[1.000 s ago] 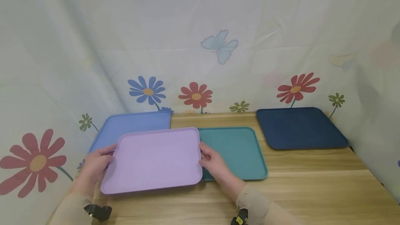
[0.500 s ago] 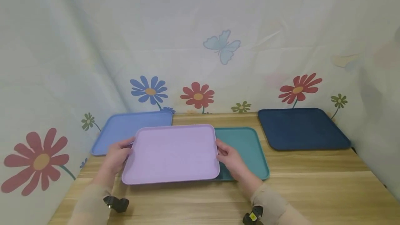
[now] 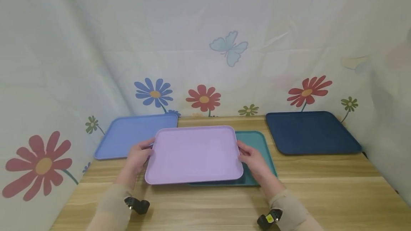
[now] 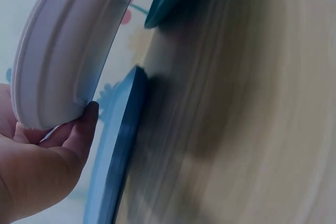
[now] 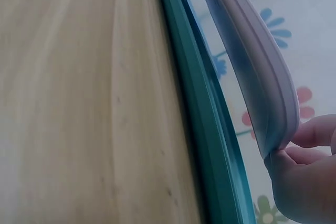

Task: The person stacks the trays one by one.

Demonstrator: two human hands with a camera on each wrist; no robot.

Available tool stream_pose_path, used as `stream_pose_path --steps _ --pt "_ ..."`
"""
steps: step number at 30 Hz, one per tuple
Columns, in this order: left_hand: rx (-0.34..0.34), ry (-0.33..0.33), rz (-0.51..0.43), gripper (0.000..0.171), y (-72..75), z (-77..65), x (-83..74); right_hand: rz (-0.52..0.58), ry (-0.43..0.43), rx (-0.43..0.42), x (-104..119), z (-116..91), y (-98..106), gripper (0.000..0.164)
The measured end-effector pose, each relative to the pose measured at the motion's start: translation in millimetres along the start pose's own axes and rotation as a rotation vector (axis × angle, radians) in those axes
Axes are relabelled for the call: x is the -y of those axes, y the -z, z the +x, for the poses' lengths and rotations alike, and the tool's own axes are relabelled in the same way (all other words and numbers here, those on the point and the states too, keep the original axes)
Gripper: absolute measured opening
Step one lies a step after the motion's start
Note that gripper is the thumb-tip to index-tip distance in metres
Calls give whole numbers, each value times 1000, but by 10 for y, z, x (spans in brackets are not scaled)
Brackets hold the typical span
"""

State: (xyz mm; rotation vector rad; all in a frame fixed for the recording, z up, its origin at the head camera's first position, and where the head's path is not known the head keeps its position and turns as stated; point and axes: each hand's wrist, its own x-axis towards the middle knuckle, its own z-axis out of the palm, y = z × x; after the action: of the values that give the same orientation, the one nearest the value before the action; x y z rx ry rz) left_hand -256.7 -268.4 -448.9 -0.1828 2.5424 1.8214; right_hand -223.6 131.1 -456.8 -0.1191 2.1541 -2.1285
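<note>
A lilac rectangular tray (image 3: 194,154) is held level between my two hands, raised over the table. My left hand (image 3: 138,157) pinches its left short edge, thumb above and fingers underneath; the left wrist view shows fingertips under the rim. On the opposite short edge my right hand (image 3: 253,159) pinches the rim the same way. Below the lilac tray lies a teal tray (image 3: 261,149), mostly covered in the head view, its right side showing. In the right wrist view a gap separates the lilac tray from the teal tray (image 5: 205,124).
A light blue tray (image 3: 128,134) lies at the back left of the wooden table (image 3: 205,209). At the back right rests a navy tray (image 3: 311,133). A pale flowered curtain (image 3: 205,27) hangs behind and at both sides.
Both hands have carried the lilac tray to the right and slightly away, so it now covers most of the teal tray. The other trays lie where they were.
</note>
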Motion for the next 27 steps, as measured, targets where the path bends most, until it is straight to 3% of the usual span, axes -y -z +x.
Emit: stream_pose_path --steps 11,17,27 --pt "12 -11 -96 56 -349 18 -76 -8 -9 -34 -37 -16 362 52" --pt "4 -24 -137 56 -544 34 -149 6 -19 -97 -10 -58 498 52" --pt "-7 -38 -125 57 -764 80 -167 -62 -32 -117 12 -131 663 51"
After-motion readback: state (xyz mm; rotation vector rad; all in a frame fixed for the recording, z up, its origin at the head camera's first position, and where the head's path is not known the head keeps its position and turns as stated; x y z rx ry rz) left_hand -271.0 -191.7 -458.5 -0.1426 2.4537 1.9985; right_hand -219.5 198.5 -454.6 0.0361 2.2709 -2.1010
